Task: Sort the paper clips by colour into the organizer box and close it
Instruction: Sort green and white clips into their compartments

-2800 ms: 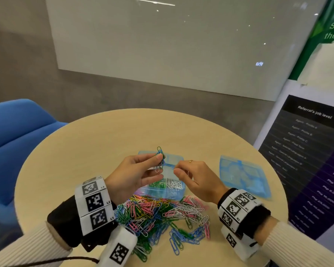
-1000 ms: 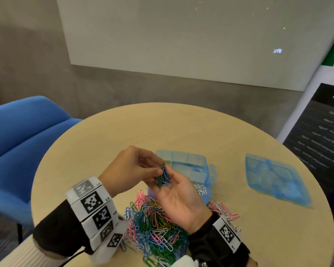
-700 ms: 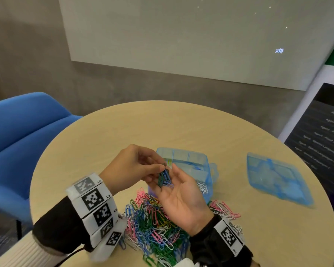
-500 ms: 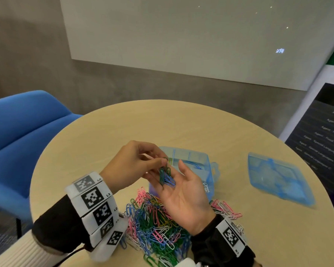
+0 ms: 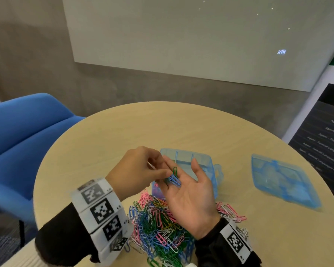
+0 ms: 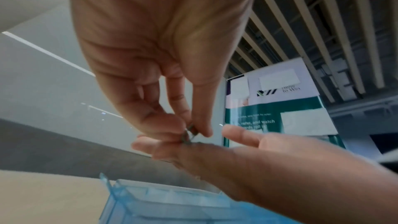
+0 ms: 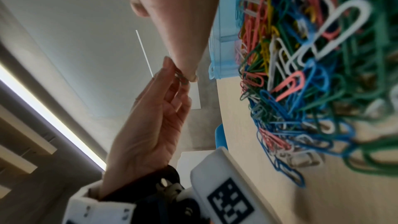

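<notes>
My right hand [image 5: 182, 175] lies palm up over the near edge of the open blue organizer box [image 5: 202, 160], its fingers straight. A small bunch of blue and green clips [image 5: 174, 180] rests on those fingers. My left hand [image 5: 167, 171] pinches one green clip [image 5: 175, 169] from that bunch between thumb and forefinger. The left wrist view shows the same pinch on the green clip [image 6: 189, 134] above the box [image 6: 163, 202]. The mixed pile of clips [image 5: 158, 224] lies on the table below both hands, and fills the right of the right wrist view as a pile [image 7: 312, 83].
The box's blue lid [image 5: 283, 180] lies apart on the round wooden table [image 5: 123, 132], to the right. A few pink and white clips [image 5: 229, 212] lie beside my right wrist. A blue chair [image 5: 27, 135] stands left of the table, a dark poster [image 5: 328, 143] to the right.
My right hand turned palm up under the bunch of clips. My left hand's pinch has lifted a green clip slightly out of the bunch. The view has shifted a little.
</notes>
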A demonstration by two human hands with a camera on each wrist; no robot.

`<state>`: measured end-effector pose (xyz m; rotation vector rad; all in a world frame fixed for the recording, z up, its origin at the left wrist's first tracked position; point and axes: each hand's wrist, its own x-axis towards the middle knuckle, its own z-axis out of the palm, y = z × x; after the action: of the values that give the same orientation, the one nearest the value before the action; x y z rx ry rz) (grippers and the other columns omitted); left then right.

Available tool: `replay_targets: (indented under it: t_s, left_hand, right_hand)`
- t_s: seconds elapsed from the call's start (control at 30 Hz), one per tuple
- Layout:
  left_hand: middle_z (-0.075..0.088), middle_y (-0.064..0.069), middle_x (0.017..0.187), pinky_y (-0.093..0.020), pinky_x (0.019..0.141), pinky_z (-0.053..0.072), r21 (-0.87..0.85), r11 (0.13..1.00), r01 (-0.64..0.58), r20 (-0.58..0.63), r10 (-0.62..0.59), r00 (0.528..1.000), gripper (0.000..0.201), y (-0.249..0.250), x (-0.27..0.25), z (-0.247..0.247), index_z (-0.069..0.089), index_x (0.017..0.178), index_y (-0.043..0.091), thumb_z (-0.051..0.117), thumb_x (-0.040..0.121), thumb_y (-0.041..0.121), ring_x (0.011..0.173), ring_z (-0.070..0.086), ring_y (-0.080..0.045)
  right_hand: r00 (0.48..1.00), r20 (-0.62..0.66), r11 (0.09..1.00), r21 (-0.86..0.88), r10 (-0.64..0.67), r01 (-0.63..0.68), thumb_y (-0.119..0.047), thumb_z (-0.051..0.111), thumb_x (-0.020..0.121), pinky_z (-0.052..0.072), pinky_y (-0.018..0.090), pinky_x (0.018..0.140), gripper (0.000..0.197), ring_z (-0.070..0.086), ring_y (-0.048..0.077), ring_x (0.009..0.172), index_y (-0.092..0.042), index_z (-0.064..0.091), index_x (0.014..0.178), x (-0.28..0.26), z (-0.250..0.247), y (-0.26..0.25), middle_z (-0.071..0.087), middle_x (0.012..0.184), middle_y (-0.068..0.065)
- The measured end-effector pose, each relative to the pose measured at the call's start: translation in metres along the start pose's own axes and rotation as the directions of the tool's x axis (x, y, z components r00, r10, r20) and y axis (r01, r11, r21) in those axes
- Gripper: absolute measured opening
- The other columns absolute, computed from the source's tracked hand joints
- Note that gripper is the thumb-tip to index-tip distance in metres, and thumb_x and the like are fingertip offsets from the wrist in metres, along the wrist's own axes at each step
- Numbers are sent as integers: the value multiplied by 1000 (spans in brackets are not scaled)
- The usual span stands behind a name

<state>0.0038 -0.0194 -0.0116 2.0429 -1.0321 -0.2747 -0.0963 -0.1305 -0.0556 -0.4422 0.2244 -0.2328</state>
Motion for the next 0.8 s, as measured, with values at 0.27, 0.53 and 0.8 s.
replay_targets:
  t_s: [0.27, 0.53, 0.8]
  left_hand:
    - [72, 2, 65, -29, 63, 56, 26, 1000, 17, -8, -17, 1000, 15, 2, -3, 4, 69, 69, 12, 82, 74, 15, 61, 68, -9]
    - [73, -10, 71, -45, 69, 58, -189, 981, 35, 10, -34, 999, 18, -5, 3, -10, 63, 71, 8, 79, 78, 12, 67, 70, -26]
    - [75, -10, 83, -41, 69, 59, -350, 934, 72, 77, -48, 996, 27, -2, 2, -15, 60, 98, 7, 76, 78, 0, 77, 71, -37]
  right_hand:
    - [994, 101, 999, -36, 41, -37, -48, 48, 94, 34, 31, 109, 72, 59, 26, 114, 7, 42, 142, -3, -2, 10, 49, 144, 19]
    - [998, 17, 998, 11, 67, -67, -51, 46, 95, 22, 39, 121, 73, 38, 28, 139, 9, 47, 137, -1, -4, 9, 49, 143, 22]
    - [994, 44, 989, 103, 104, -108, -52, 46, 92, 21, 42, 119, 71, 52, 29, 100, 7, 54, 131, 3, -5, 15, 55, 104, 16]
